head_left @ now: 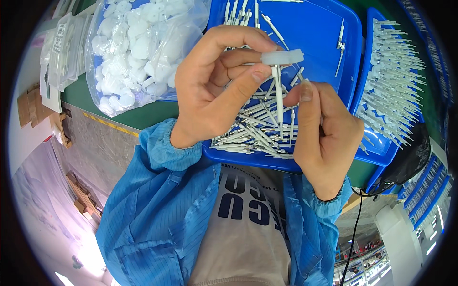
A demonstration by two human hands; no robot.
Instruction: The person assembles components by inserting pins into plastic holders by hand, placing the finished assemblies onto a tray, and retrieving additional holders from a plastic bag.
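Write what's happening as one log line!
left hand: holds white disc, white rod beneath | right hand: pinches white-and-silver rod | blue tray: loose rods

Roomy tray (312, 29) upper right, rods (249, 131) heaped below

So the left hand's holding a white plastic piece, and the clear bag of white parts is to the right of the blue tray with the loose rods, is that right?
Not quite: the head view shows the clear bag of white parts to the left of the blue tray with the loose rods. The left hand is indeed holding a white plastic piece.
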